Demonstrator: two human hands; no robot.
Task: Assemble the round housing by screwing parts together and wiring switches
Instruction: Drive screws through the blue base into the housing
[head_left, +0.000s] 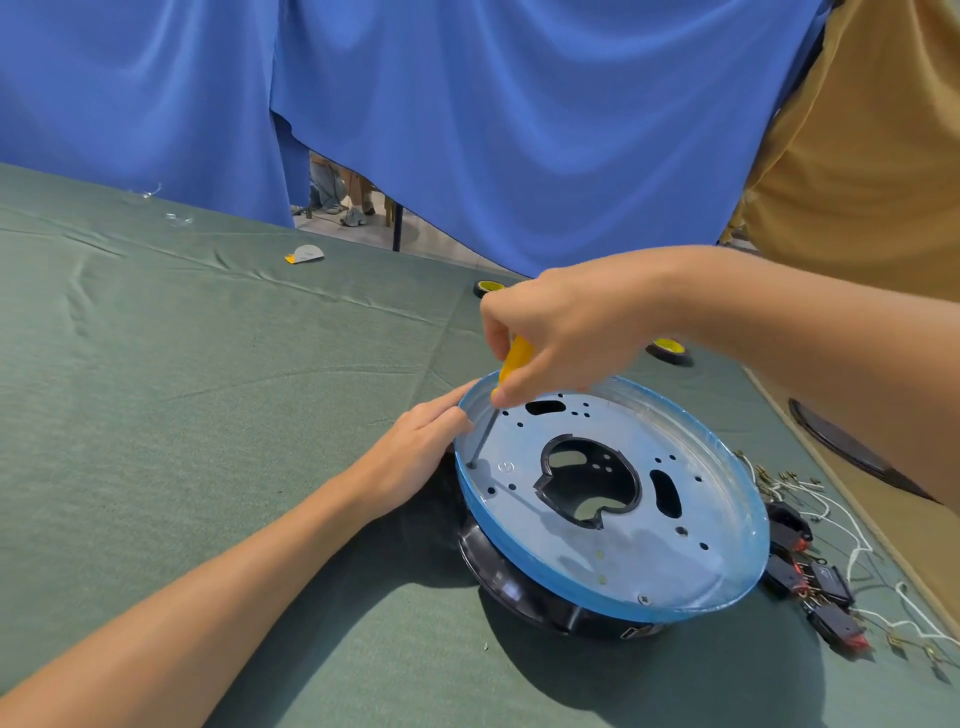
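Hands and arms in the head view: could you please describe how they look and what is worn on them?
The left hand and the right hand are bare, with no gloves, rings or markings showing. The left forearm and the right forearm are bare too, as far as the picture shows: no sleeves, watch or bands.

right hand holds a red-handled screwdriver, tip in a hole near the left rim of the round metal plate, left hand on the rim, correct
Not quite: the head view shows a yellow-handled screwdriver, not red. The right hand does hold it, tip at a hole near the left rim of the round blue-edged metal plate, left hand on the rim.
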